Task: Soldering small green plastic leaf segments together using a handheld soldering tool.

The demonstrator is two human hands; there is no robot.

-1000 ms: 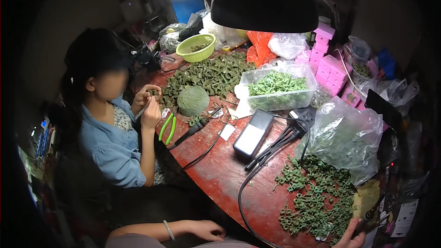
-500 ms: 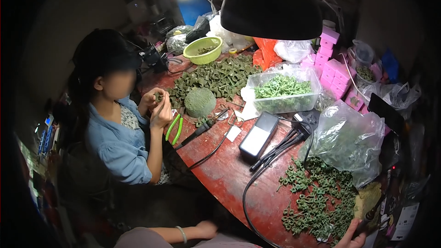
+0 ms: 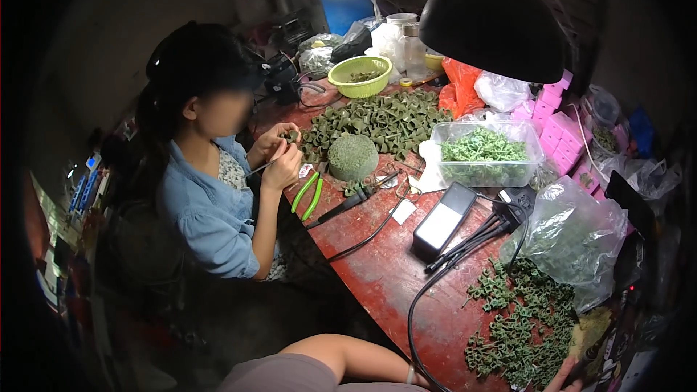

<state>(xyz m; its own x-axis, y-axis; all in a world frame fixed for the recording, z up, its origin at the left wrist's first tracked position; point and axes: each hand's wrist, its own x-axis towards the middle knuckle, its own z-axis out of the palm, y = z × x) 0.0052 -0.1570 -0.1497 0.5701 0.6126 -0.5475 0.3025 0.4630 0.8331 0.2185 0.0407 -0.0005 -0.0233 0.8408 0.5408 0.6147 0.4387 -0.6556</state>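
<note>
At the lower right edge, my right hand [image 3: 563,377] shows only its fingers, closed about something dark that I cannot make out. Beside it lies a heap of small dark-green curled plant-like pieces [image 3: 519,327], and a yellowish block [image 3: 594,325] sits just beyond the fingers. My left forearm [image 3: 367,359] runs rightward across my lap, with a pale bracelet at the wrist. Only a sliver of my left hand [image 3: 422,380] shows beyond the bracelet; its fingers are cut off by the lower edge.
A person [image 3: 214,196] at left holds a small piece. The red table [image 3: 370,268] bears a black-and-white device [image 3: 444,219] with cables, green-handled pliers [image 3: 308,196], a clear tub [image 3: 485,171] of greenery, a plastic bag [image 3: 573,236], and olive pieces [image 3: 392,120]. A black lamp [image 3: 494,29] hangs above.
The view has shifted, so the table scene sits farther right. My left forearm has moved right, taking its hand mostly out of view. My right hand shows less at the lower edge.
</note>
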